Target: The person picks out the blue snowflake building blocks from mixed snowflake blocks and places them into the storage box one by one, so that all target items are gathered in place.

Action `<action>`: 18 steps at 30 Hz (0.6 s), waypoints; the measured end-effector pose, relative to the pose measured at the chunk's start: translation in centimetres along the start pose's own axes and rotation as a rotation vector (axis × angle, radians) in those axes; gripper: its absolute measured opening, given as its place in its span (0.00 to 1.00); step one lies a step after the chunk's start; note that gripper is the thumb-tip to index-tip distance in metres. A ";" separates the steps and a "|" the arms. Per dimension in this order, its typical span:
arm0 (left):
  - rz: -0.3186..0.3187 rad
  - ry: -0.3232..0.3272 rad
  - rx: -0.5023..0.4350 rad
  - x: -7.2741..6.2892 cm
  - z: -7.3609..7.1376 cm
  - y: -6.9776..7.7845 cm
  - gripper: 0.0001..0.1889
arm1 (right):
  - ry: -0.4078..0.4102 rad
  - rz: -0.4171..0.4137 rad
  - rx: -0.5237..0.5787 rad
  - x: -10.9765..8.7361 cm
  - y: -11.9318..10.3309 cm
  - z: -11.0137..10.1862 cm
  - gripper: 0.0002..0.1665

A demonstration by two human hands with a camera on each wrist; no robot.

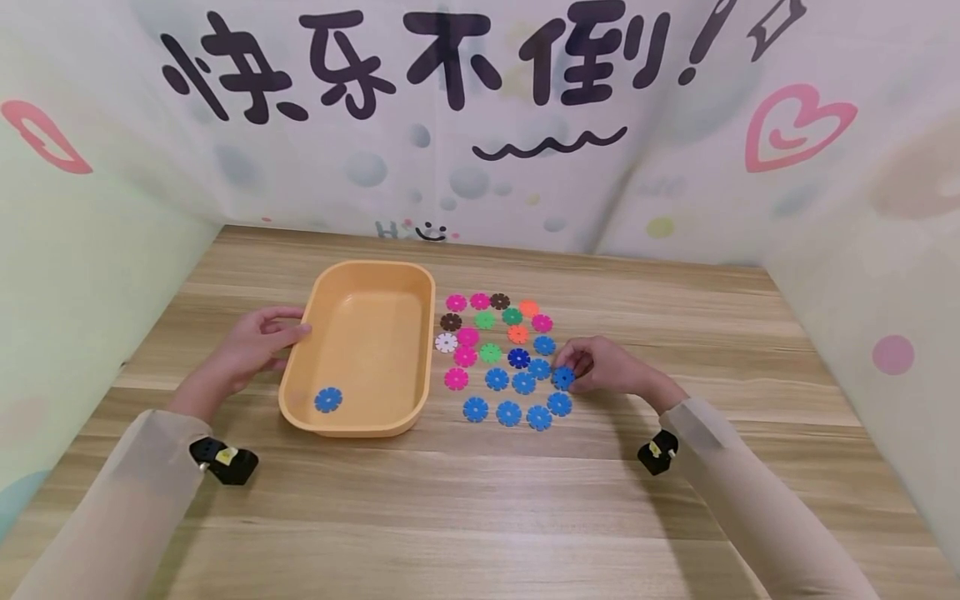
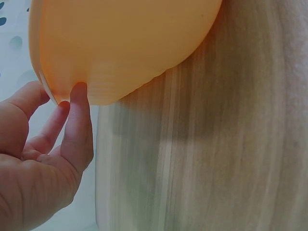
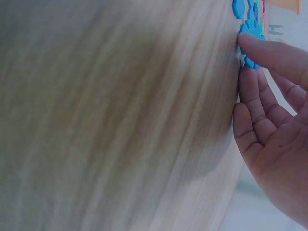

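An orange plastic basin (image 1: 371, 342) stands on the table, with one blue snowflake disc (image 1: 327, 400) lying inside near its front left corner. My left hand (image 1: 251, 346) grips the basin's left side, the thumb at the rim and the fingers against the outer wall (image 2: 120, 53). On the right, my right hand (image 1: 609, 367) pinches a blue snowflake disc (image 1: 563, 379) between thumb and fingers, low over the table. In the right wrist view the thumb lies over the blue disc (image 3: 251, 36), partly hiding it, and the other fingers rest close to the tabletop.
Between basin and right hand, several notched discs lie flat: pink (image 1: 456, 379), green (image 1: 491, 352), orange (image 1: 517, 334), brown (image 1: 451, 322), white (image 1: 446, 342) and blue (image 1: 508, 413). Printed cloth (image 1: 450, 192) walls the table (image 1: 480, 517) at the back and sides.
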State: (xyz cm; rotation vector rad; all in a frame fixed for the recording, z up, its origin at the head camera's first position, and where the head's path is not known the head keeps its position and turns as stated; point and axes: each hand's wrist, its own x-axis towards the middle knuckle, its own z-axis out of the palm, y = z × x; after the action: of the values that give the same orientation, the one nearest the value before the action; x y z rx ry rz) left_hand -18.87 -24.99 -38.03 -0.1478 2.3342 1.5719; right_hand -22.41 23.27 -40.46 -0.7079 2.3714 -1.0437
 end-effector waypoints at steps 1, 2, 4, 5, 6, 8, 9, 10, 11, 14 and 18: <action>0.000 0.000 -0.002 0.0 0.0 0.0 0.33 | 0.001 0.002 -0.002 0.0 0.0 0.0 0.16; 0.000 0.000 -0.004 -0.1 0.0 0.1 0.33 | 0.001 0.005 0.001 0.0 0.1 -0.1 0.16; -0.002 0.000 -0.005 -0.1 0.0 0.1 0.33 | -0.003 0.010 0.011 0.0 0.2 -0.1 0.16; -0.002 0.000 -0.006 -0.1 0.0 0.1 0.33 | -0.005 0.015 0.021 0.0 0.2 -0.1 0.16; -0.001 -0.002 -0.006 -0.1 0.0 0.1 0.33 | -0.009 0.024 0.032 0.1 0.2 -0.1 0.16; -0.001 -0.004 -0.008 -0.1 0.0 0.1 0.33 | -0.018 0.034 0.053 0.1 0.2 -0.2 0.16; -0.001 -0.004 -0.010 -0.1 0.0 0.1 0.33 | -0.023 0.037 0.062 0.1 0.2 -0.3 0.15; -0.001 -0.004 -0.010 -0.1 0.0 0.1 0.33 | -0.029 0.038 0.069 0.1 0.1 -0.3 0.15; 0.000 -0.004 -0.012 0.0 -0.1 0.0 0.33 | -0.035 0.038 0.075 0.1 0.1 -0.3 0.14; 0.001 -0.004 -0.016 0.0 -0.1 0.0 0.33 | -0.048 0.026 0.087 0.2 0.1 -0.5 0.13; 0.004 -0.001 -0.019 0.1 -0.1 0.0 0.32 | -0.051 0.012 0.093 0.4 0.3 -0.6 0.13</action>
State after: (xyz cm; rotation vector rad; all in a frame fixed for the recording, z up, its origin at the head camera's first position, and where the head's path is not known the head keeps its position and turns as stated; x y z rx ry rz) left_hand -18.94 -25.10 -38.01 -0.1460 2.3207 1.5960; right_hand -23.11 23.49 -40.38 -0.6777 2.2650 -1.1094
